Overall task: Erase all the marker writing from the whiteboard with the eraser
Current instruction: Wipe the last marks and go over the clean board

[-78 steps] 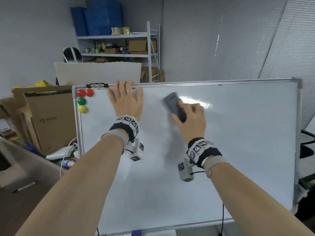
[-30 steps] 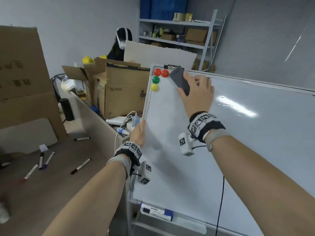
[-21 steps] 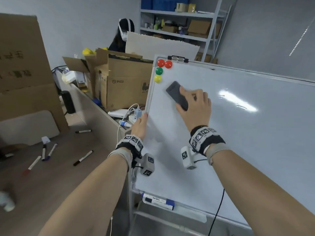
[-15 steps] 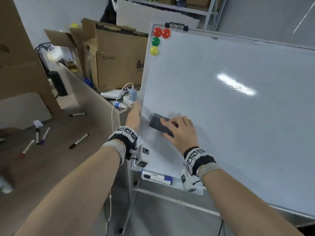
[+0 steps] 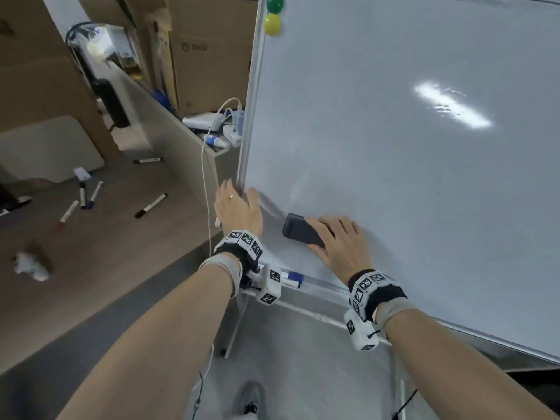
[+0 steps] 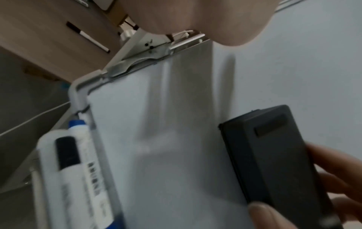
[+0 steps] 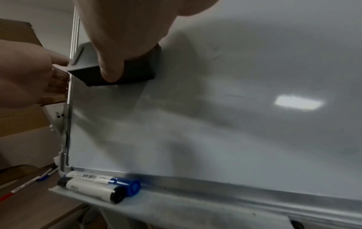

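The whiteboard (image 5: 394,177) stands on a frame and fills the right of the head view; I see only faint smears and a light glare on it. My right hand (image 5: 342,244) grips a black eraser (image 5: 298,230) and holds it flat against the board's lower left part. In the left wrist view the eraser (image 6: 274,155) sits between the fingers (image 6: 333,178); in the right wrist view the thumb (image 7: 111,62) lies across the eraser (image 7: 137,74). My left hand (image 5: 238,207) grips the board's left edge just left of the eraser, fingers wrapped behind the frame.
Two markers (image 7: 98,184) lie in the tray (image 7: 176,201) under the board's lower left corner. Green (image 5: 274,3) and yellow (image 5: 271,24) magnets sit at the top left. Cardboard boxes (image 5: 209,56), a cable (image 5: 206,177) and loose markers (image 5: 150,206) lie to the left.
The right hand has drawn the eraser from the board's top left down to its lower left. The left hand left the top for the left edge and slid down it.
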Demonstrator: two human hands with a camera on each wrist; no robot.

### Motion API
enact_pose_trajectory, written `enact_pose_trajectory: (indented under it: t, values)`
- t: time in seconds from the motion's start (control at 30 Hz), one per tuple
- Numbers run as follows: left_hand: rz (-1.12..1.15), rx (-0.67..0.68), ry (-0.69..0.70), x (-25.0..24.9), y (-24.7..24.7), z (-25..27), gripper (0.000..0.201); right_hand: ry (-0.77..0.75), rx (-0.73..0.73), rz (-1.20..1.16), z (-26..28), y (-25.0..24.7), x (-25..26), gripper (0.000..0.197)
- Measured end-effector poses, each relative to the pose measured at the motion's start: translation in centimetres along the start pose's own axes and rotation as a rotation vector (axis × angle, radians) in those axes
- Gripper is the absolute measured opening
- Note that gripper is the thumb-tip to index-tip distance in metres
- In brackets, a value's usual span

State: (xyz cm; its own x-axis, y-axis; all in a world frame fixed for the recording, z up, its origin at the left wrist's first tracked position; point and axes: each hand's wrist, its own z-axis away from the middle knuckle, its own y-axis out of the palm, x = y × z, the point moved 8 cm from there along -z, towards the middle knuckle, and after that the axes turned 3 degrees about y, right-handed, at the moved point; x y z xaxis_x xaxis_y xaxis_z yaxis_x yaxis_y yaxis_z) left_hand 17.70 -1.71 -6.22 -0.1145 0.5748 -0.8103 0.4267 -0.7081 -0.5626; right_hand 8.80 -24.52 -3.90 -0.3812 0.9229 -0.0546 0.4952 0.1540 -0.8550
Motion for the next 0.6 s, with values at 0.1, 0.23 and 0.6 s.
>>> enact_pose_trajectory:
  t: [0.1,0.23,0.6]
  values:
    - [-0.086,-0.073,-0.065,1.2,-0.6,3.2,0.062,0.007,0.120,0.010,2.6,1.0,0.0,0.058]
    - [-0.104,-0.099,-0.113,3.2,-0.4,6.9,0.062,0.109,0.245,0.024,7.9,2.5,-1.2,0.057]
    - [-0.049,0.036,-0.176,6.3,1.6,11.3,0.067,0.195,0.327,-0.014,12.2,3.5,-0.2,0.030]
